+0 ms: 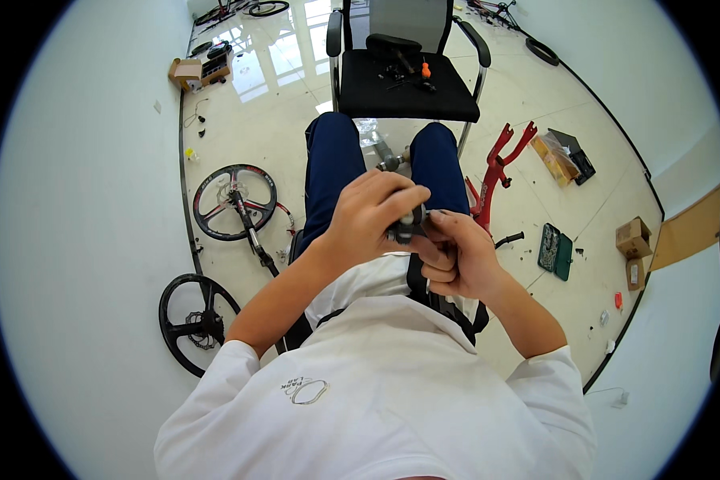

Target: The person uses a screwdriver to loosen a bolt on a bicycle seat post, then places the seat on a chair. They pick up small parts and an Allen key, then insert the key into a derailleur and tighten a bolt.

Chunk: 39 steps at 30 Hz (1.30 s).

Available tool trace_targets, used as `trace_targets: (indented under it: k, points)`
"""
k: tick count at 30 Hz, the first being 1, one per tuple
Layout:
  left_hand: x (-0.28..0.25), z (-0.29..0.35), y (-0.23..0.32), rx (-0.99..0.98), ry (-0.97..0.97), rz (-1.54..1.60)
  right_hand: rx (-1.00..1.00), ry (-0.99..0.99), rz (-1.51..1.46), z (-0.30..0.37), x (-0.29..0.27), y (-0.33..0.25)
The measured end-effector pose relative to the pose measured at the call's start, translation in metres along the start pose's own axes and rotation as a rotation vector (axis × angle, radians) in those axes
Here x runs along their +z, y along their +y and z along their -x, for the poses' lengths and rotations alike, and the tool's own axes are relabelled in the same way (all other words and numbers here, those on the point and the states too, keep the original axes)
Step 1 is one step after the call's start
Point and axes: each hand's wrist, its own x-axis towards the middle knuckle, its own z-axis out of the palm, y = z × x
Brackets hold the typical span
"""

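Above my lap, my left hand point(374, 214) is closed around a small dark grey metal part point(406, 230) with rounded ends, perhaps a bicycle component. My right hand point(466, 254) meets it from the other side, thumb and curled fingers pinching at its right edge. Fingers cover much of the part, so its exact kind cannot be made out. Just beyond my left knuckles, between my knees, shows a grey metal piece point(390, 158) with a knobbed end. Whether it joins the part in my hands is hidden.
A black office chair point(408, 84) faces me, with an orange-handled screwdriver point(426, 72) and small black parts on its seat. Left on the floor lie two wheels point(236, 202). To the right are a red bicycle frame part point(494, 178), a green tool case point(554, 252) and cardboard boxes point(634, 238).
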Motion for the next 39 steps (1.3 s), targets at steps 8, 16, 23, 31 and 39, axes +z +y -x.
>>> trace_targets:
  k: [8,16,23,31,39]
  points:
    - [-0.003,-0.012,0.016,-1.490,-0.218,1.161,-0.725,0.083,2.150,-0.001,-0.016,-0.026]
    - [0.006,-0.005,0.008,-1.443,-0.170,1.125,-0.653,0.139,1.575,0.002,-0.030,-0.012]
    - [0.062,0.091,-0.038,-1.543,0.011,0.939,-0.308,0.446,1.544,-0.045,-0.119,0.041]
    - [0.053,0.075,-0.058,-1.547,-0.013,1.008,-0.225,0.446,1.699,-0.054,-0.153,0.010]
    - [0.044,0.063,-0.046,-1.472,0.087,1.237,-0.312,0.524,1.377,-0.028,-0.134,0.000]
